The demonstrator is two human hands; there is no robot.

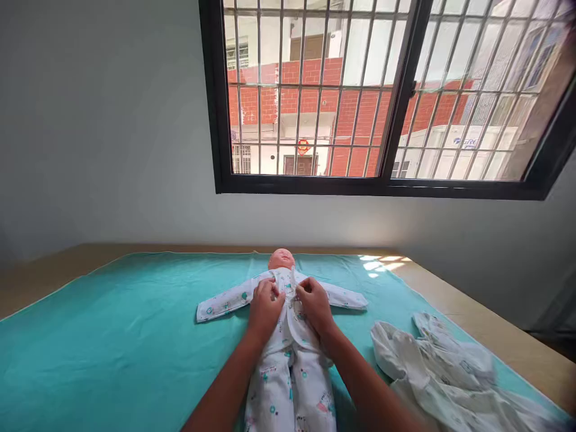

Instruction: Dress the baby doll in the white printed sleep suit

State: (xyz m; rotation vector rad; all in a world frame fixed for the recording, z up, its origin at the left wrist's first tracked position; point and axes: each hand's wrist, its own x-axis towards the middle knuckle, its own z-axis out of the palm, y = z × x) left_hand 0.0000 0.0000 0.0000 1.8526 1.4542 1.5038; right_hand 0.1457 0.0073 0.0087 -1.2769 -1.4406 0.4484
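A baby doll [281, 258] lies on its back on a teal sheet [112, 336], head toward the wall. It wears a white printed sleepsuit [288, 372] with the sleeves spread out to both sides. My left hand [264, 307] rests on the doll's chest, fingers pinched on the left edge of the suit's front opening. My right hand [315, 305] pinches the right edge of the same opening. Both hands meet at the chest, just below the doll's neck.
A second crumpled white printed garment [441, 372] lies on the sheet to the right. The sheet covers a wooden table [490, 327] set against a grey wall. A barred window [387, 96] is above, with sun patches at the sheet's far right corner.
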